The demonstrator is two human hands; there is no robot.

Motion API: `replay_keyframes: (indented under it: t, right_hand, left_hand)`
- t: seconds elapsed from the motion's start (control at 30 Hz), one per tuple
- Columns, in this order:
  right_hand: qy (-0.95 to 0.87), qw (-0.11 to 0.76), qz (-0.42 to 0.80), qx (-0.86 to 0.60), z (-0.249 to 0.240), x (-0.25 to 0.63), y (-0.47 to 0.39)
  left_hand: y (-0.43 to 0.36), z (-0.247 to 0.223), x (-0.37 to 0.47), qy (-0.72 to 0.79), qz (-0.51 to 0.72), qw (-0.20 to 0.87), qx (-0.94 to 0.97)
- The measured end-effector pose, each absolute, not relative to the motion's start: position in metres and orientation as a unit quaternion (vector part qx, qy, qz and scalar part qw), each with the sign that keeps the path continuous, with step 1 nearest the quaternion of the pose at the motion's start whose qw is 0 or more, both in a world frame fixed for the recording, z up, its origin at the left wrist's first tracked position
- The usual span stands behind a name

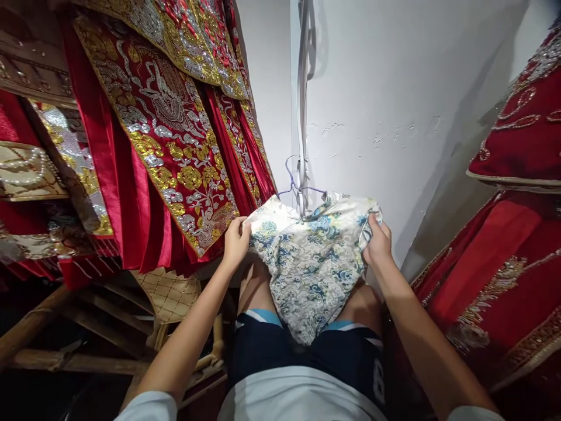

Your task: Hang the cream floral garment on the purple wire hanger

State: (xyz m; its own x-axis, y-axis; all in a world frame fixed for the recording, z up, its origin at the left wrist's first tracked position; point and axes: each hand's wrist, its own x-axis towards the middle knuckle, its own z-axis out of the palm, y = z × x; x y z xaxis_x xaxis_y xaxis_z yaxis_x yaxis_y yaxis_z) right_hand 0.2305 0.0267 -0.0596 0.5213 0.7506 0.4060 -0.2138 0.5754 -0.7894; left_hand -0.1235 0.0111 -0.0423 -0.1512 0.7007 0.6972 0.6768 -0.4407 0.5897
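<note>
A white shirt with a blue and grey floral print (pixel 313 269) is spread out over my thighs, its lower part narrowing to a point between them. Inside its collar is a purple wire hanger (pixel 291 186), whose hook points up toward the wall. My left hand (pixel 237 237) pinches the shirt's left shoulder and sleeve edge. On the other side, my right hand (pixel 377 238) grips the right sleeve, thumb on top of the bunched cloth.
Red garments with gold and silver sequins (pixel 175 128) hang at the left, above a bamboo frame (pixel 79 359). Another beaded red garment (pixel 504 234) fills the right side. Ahead stands a white wall (pixel 372 88) with a vertical strip (pixel 302 88) running down it.
</note>
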Motion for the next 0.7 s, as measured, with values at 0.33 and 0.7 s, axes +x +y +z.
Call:
replay_keyframes:
  t: [0.33,0.7]
  right_hand:
    - [-0.375,0.846,0.291,-0.242,0.022,0.197,-0.022]
    - [-0.493,0.746,0.375,-0.245,0.014,0.181,-0.032]
  left_hand:
    - [0.021,-0.056,-0.103,0.491,0.585,0.077,0.641]
    - [0.039,-0.074,-0.108,0.480,0.692,0.118,0.526]
